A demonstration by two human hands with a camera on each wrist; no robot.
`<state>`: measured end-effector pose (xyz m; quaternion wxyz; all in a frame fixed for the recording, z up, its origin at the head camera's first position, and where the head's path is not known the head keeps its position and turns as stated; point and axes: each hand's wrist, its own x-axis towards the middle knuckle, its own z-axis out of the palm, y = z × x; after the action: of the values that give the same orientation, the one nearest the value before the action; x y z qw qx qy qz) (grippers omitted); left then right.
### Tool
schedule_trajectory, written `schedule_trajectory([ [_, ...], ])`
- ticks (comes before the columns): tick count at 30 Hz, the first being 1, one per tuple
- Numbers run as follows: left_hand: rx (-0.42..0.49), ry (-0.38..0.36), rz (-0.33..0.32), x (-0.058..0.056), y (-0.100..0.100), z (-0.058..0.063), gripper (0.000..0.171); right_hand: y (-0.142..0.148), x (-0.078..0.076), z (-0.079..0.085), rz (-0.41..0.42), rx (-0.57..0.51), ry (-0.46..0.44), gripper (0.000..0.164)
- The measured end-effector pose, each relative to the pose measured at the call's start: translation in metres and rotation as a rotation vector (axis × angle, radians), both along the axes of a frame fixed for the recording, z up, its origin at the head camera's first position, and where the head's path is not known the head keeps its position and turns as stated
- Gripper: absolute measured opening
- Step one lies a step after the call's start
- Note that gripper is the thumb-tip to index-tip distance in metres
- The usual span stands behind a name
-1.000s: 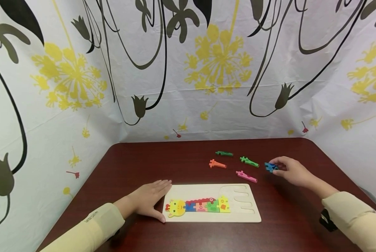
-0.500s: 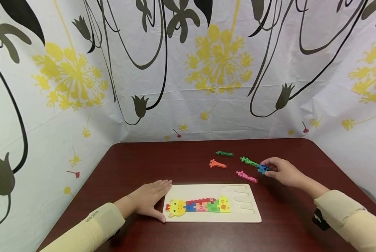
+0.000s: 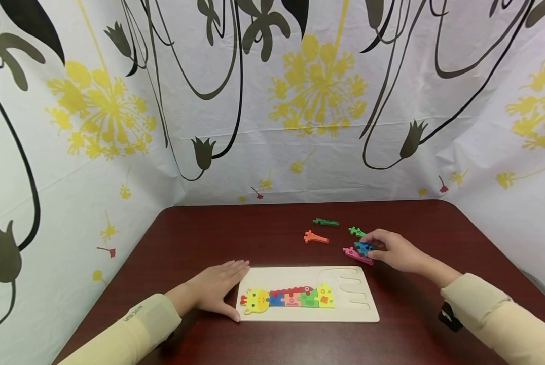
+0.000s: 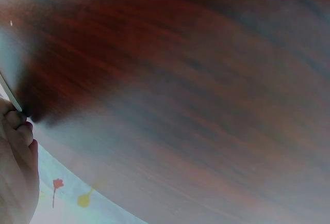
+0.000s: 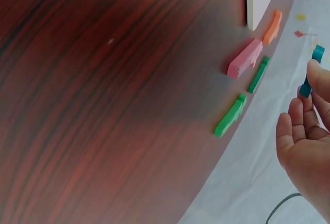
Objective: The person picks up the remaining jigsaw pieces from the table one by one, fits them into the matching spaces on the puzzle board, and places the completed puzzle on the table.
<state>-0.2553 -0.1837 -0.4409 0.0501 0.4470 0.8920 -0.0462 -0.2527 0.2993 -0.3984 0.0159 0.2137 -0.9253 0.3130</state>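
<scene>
My right hand (image 3: 393, 252) pinches a blue puzzle piece (image 3: 362, 248) between thumb and fingers, above the table and overlapping the pink puzzle piece (image 3: 357, 256) in the head view. The right wrist view shows the blue piece (image 5: 305, 89) held up off the surface. My left hand (image 3: 219, 288) lies with straight fingers at the left edge of a pale wooden puzzle board (image 3: 299, 274). In the board sits a giraffe's yellow head (image 3: 256, 301), followed by blue, pink, green and yellow body pieces (image 3: 308, 299). Carved leg-shaped outlines (image 3: 351, 291) show on the board's right part.
Beyond the board lie an orange piece (image 3: 315, 236), a dark green piece (image 3: 325, 222) and a light green piece (image 3: 356, 231), partly covered by the right hand. The dark red-brown table (image 3: 235, 238) ends at a patterned white cloth (image 3: 254, 152) behind it.
My right hand has carried the blue piece leftward, past the light green piece toward the pink one. The left hand and the board have stayed in place.
</scene>
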Motion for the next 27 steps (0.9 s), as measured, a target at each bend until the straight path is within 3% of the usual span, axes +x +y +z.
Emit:
schedule_trajectory([
  [10, 0.002, -0.009, 0.008, 0.001, 0.001, 0.001, 0.119, -0.016, -0.002, -0.002, 0.081, -0.065, -0.09, 0.024],
  [27, 0.001, 0.003, -0.002, 0.001, 0.0, 0.001, 0.118, -0.035, -0.009, -0.007, 0.23, -0.029, -0.078, 0.025],
])
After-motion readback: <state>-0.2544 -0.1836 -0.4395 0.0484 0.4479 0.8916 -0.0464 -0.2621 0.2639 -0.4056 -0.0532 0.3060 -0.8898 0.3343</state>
